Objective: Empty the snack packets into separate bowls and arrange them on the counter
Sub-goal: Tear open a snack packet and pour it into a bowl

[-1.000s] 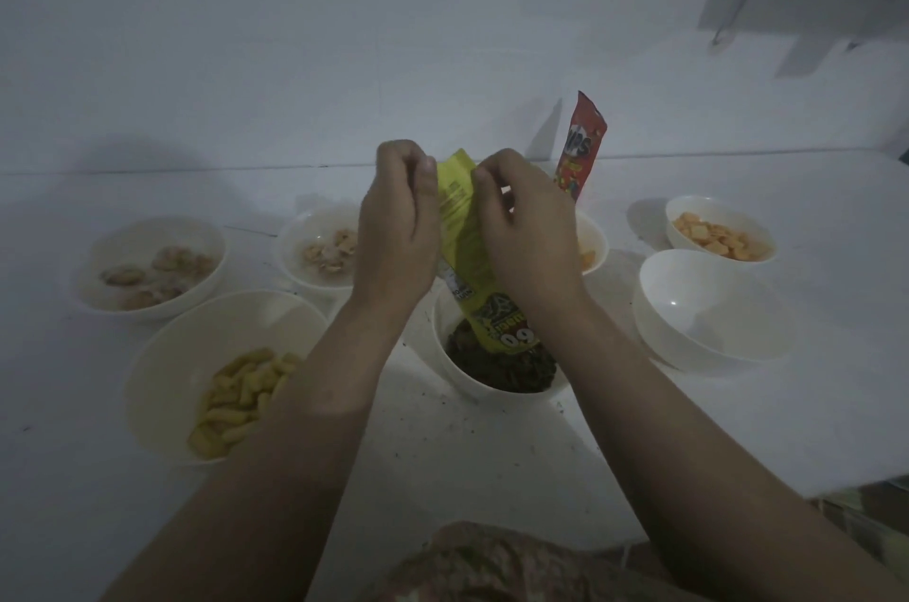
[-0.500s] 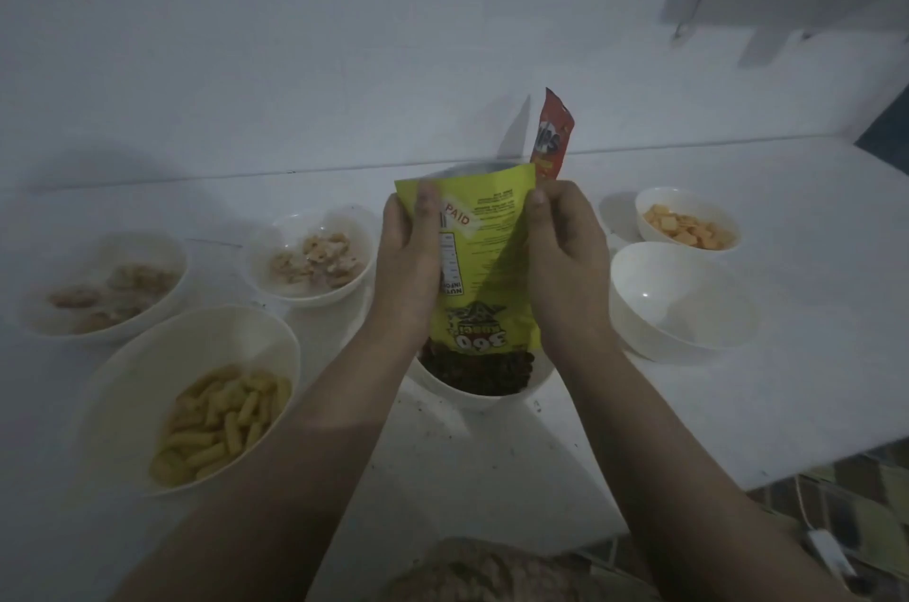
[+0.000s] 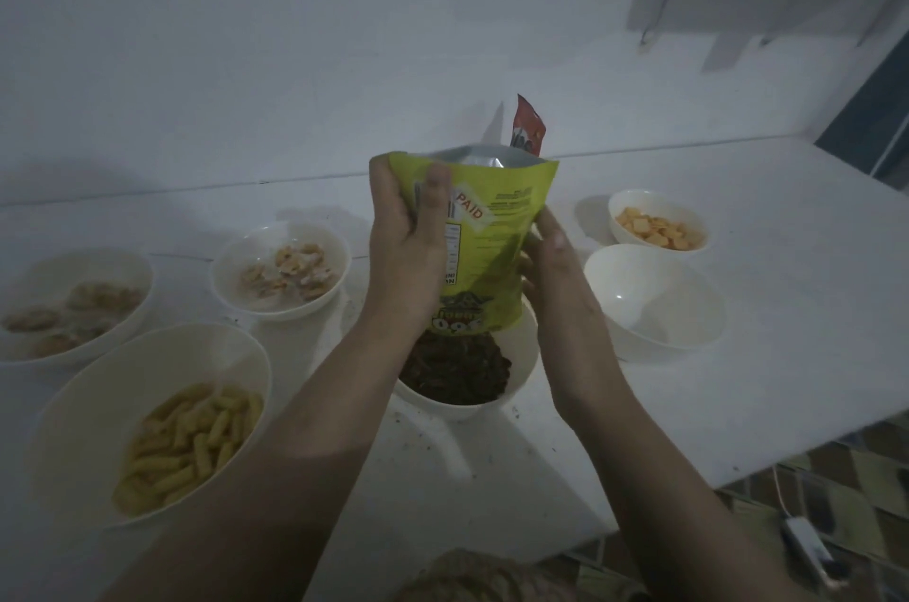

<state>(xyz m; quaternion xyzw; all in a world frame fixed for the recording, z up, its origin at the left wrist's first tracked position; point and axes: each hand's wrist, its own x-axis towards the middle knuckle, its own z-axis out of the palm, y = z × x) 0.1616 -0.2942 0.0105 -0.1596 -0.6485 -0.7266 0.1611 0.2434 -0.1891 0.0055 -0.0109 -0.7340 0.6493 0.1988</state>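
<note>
While both forearms reach in from the bottom edge, nearest on the left sits a big bowl of yellow sticks (image 3: 162,424) on the white counter (image 3: 738,380). Centre: bowl of dark snack (image 3: 467,375), w/ the green packet (image 3: 492,247) held upside down right over it, printed end dipping toward the pile, silver-lined end up top. Left hand (image 3: 408,247) wraps the packet's left edge, thumb across the front by the PAID sticker. Right hand (image 3: 556,267) is on the packet's right side, fingers behind it; can't tell how firmly it grips. Just right, an empty bowl (image 3: 654,301). Farther back: bowl of pale biscuits (image 3: 64,301) far left, bowl of pale curls (image 3: 283,272), bowl of orange squares (image 3: 656,220), & a red packet (image 3: 529,127) sticking up behind the green one.
</note>
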